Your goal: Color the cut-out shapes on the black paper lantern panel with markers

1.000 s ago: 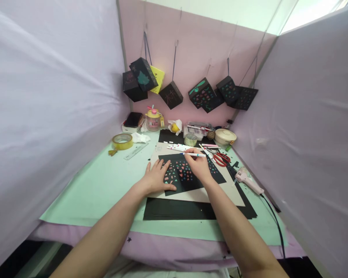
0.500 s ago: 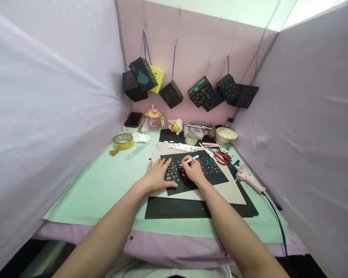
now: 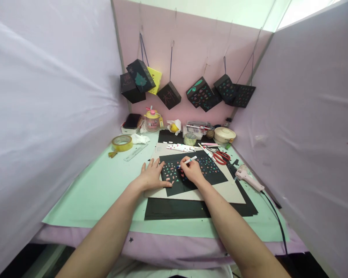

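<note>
A sheet of black paper (image 3: 188, 188) covered in small coloured shapes lies at a slant on a pale board (image 3: 232, 195). My right hand (image 3: 192, 170) grips a white marker (image 3: 191, 160) with a blue band, its tip down at the sheet among the shapes. At the sheet's left edge, my left hand (image 3: 153, 177) lies flat with fingers spread, the thumb reaching onto the paper. Several white markers (image 3: 180, 147) lie in a row just beyond the sheet. Under the board, more black sheets (image 3: 176, 210) stick out towards me.
Red-handled scissors (image 3: 221, 157) and a pink glue gun (image 3: 249, 179) with a black cord lie to the right. On the left are yellow tape (image 3: 122, 143) and a clear ruler (image 3: 136, 151). A jar (image 3: 152, 120) and lidded bowl (image 3: 224, 134) stand behind. Decorated black boxes (image 3: 169, 95) hang above.
My left hand has slid slightly left, off most of the sheet to its edge. The right hand keeps the marker at nearly the same spot. The whole view has shifted a little.
</note>
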### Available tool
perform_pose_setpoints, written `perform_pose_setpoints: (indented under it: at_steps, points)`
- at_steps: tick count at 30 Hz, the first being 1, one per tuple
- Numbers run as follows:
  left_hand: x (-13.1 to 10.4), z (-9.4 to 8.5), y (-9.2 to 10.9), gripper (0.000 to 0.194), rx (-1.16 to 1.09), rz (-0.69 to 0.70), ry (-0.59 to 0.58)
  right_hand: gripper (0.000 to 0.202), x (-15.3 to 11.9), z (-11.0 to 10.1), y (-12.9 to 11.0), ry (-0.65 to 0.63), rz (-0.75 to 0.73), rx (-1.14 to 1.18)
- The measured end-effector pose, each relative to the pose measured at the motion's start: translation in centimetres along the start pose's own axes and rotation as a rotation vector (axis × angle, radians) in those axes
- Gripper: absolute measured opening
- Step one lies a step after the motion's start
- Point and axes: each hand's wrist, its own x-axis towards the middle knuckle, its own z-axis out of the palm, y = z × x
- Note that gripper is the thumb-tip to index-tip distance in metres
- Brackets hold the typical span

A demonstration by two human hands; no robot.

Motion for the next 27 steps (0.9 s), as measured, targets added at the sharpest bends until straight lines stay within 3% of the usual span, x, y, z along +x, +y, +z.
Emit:
perform_pose_setpoints:
  at_steps: [15, 27]
  points:
    - [0.08, 0.16, -0.05, 0.115, 0.008, -0.001, 0.01, 0.014, -0.23, 0.16, -0.5, -0.057, 0.05, 0.047]
    - [0.15, 0.35, -0.23, 0.114, 0.023, 0.004, 0.017, 0.016, -0.15, 0.12, -0.32, -0.026, 0.004, -0.038]
